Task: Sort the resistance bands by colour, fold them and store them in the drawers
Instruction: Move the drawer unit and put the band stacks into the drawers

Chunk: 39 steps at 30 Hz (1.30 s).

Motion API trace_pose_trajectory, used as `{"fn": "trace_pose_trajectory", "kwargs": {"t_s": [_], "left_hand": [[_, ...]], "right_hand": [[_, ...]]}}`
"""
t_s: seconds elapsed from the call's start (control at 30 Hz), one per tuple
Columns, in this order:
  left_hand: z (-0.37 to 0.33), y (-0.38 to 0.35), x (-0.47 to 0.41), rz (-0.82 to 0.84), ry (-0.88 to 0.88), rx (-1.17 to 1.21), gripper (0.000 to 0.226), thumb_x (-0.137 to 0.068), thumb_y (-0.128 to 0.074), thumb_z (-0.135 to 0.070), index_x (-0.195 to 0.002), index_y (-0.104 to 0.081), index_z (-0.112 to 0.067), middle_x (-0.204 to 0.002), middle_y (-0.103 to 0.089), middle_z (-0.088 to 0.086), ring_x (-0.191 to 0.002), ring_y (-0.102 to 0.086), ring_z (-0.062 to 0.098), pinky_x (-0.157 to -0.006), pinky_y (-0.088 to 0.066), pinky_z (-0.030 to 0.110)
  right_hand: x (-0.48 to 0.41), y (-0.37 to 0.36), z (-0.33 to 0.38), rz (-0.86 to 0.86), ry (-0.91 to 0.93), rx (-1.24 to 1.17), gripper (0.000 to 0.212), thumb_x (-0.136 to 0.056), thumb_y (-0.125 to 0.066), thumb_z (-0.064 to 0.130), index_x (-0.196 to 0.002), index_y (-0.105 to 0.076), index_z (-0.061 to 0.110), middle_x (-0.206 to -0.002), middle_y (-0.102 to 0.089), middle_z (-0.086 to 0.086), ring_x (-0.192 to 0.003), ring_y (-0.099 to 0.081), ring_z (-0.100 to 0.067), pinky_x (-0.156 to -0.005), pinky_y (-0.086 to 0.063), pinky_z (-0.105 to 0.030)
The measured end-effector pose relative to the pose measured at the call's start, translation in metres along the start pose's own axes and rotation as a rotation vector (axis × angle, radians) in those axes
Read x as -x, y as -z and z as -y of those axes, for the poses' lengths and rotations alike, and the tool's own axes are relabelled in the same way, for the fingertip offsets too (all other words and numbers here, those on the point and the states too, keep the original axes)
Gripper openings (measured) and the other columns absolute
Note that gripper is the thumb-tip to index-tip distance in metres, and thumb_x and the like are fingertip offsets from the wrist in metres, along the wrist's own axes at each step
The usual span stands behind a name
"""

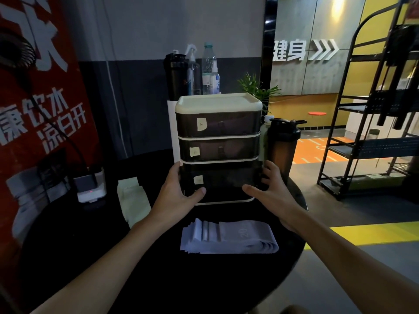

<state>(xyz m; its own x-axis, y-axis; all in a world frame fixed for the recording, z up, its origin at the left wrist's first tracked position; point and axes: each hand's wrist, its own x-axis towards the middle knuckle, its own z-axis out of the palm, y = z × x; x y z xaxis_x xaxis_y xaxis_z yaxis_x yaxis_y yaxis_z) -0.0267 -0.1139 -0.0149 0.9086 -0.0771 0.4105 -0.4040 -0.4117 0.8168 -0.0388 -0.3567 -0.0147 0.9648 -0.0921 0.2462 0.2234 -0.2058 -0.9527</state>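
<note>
A small three-drawer unit (217, 103) with a cream lid and dark see-through drawers stands on the round black table (158, 279). Each drawer front carries a small paper label. The bottom drawer (224, 180) sticks out a little towards me. My left hand (179, 191) grips its left side with the thumb across the front. My right hand (272, 191) grips its right side, thumb on the front lower edge. A folded stack of purple resistance bands (229, 239), marked 20, lies on the table just in front of the unit. Pale green folded bands (133, 200) lie to the left.
A dark shaker bottle (282, 141) stands right beside the unit. Behind it are a black flask, a spray bottle and water bottles (192, 73). A white power strip (90, 184) with a cable sits at the table's left. A black metal rack (374, 123) stands to the right.
</note>
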Motion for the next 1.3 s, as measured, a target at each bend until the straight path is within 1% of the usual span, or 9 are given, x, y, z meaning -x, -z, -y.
{"fn": "trace_pose_trajectory", "kwargs": {"t_s": [0.23,0.37,0.57,0.63,0.7,0.8,0.93,1.17,1.3], "left_hand": [[-0.012,0.006,0.026,-0.001,-0.004,-0.030,0.080,-0.087,-0.074,-0.018,-0.151,-0.026,-0.018,-0.107,-0.034,-0.040,-0.091,-0.038,-0.040,-0.072,-0.033,-0.009],[-0.013,0.011,0.035,0.006,0.001,-0.055,0.083,-0.087,-0.075,-0.025,-0.152,-0.024,-0.022,-0.109,-0.032,-0.042,-0.096,-0.038,-0.032,-0.079,-0.033,-0.001],[-0.009,0.018,0.045,0.078,-0.010,-0.074,0.081,-0.087,-0.075,-0.026,-0.150,-0.024,-0.027,-0.115,-0.035,-0.041,-0.111,-0.043,-0.015,-0.099,-0.037,0.019],[-0.005,0.020,0.048,0.070,-0.005,-0.055,0.078,-0.087,-0.074,-0.025,-0.148,-0.026,-0.027,-0.122,-0.039,-0.034,-0.116,-0.045,-0.009,-0.100,-0.039,0.023],[0.000,0.020,0.054,-0.002,0.034,-0.020,0.066,-0.088,-0.073,-0.025,-0.141,-0.033,-0.026,-0.128,-0.047,-0.016,-0.118,-0.050,0.003,-0.098,-0.044,0.028],[0.011,0.013,0.063,-0.052,0.127,0.001,0.034,-0.091,-0.069,-0.024,-0.117,-0.046,-0.023,-0.110,-0.058,0.002,-0.105,-0.059,0.013,-0.087,-0.048,0.023],[0.021,0.001,0.072,0.162,0.193,-0.052,0.020,-0.096,-0.060,-0.035,-0.114,-0.055,-0.028,-0.110,-0.061,-0.001,-0.102,-0.058,0.006,-0.082,-0.045,0.016],[0.026,-0.004,0.068,0.196,0.221,-0.097,0.039,-0.093,-0.057,-0.050,-0.126,-0.050,-0.030,-0.112,-0.053,-0.010,-0.112,-0.052,0.011,-0.095,-0.041,0.027],[0.023,-0.007,0.065,0.231,0.235,-0.095,0.040,-0.096,-0.057,-0.045,-0.130,-0.052,-0.025,-0.122,-0.052,-0.003,-0.116,-0.051,0.013,-0.093,-0.038,0.025]], "right_hand": [[0.026,0.004,0.007,-0.005,0.012,0.047,0.095,-0.083,-0.075,0.015,-0.152,-0.012,0.031,-0.131,-0.037,0.013,-0.115,-0.044,-0.005,-0.093,-0.043,-0.024],[0.034,0.006,0.009,-0.009,-0.004,0.066,0.098,-0.082,-0.077,0.019,-0.153,-0.010,0.031,-0.148,-0.035,0.005,-0.128,-0.040,-0.012,-0.106,-0.043,-0.036],[0.048,0.009,0.010,-0.008,-0.023,0.066,0.093,-0.085,-0.074,0.016,-0.153,-0.012,0.028,-0.151,-0.034,0.002,-0.128,-0.040,-0.012,-0.100,-0.043,-0.031],[0.052,0.011,0.008,-0.015,-0.024,0.068,0.090,-0.086,-0.073,0.016,-0.153,-0.014,0.027,-0.146,-0.038,0.004,-0.130,-0.040,-0.014,-0.101,-0.044,-0.032],[0.057,0.011,0.004,-0.031,-0.033,0.100,0.081,-0.089,-0.070,0.016,-0.152,-0.019,0.021,-0.136,-0.042,0.004,-0.125,-0.044,-0.015,-0.089,-0.044,-0.021],[0.067,0.008,-0.004,-0.039,-0.064,0.229,0.049,-0.093,-0.064,0.019,-0.136,-0.043,0.010,-0.115,-0.059,-0.011,-0.107,-0.057,-0.026,-0.074,-0.044,-0.020],[0.076,0.002,-0.018,0.170,-0.063,0.384,0.020,-0.095,-0.060,0.026,-0.112,-0.064,0.016,-0.102,-0.065,-0.009,-0.096,-0.061,-0.022,-0.084,-0.049,-0.034],[0.069,-0.012,-0.024,0.221,-0.033,0.545,0.035,-0.073,-0.061,0.062,-0.104,-0.054,0.046,-0.105,-0.058,0.016,-0.101,-0.059,-0.011,-0.099,-0.043,-0.051],[0.062,-0.024,-0.022,0.244,-0.011,0.646,0.034,-0.087,-0.062,0.049,-0.117,-0.054,0.037,-0.114,-0.054,0.016,-0.111,-0.053,-0.011,-0.105,-0.036,-0.050]]}}
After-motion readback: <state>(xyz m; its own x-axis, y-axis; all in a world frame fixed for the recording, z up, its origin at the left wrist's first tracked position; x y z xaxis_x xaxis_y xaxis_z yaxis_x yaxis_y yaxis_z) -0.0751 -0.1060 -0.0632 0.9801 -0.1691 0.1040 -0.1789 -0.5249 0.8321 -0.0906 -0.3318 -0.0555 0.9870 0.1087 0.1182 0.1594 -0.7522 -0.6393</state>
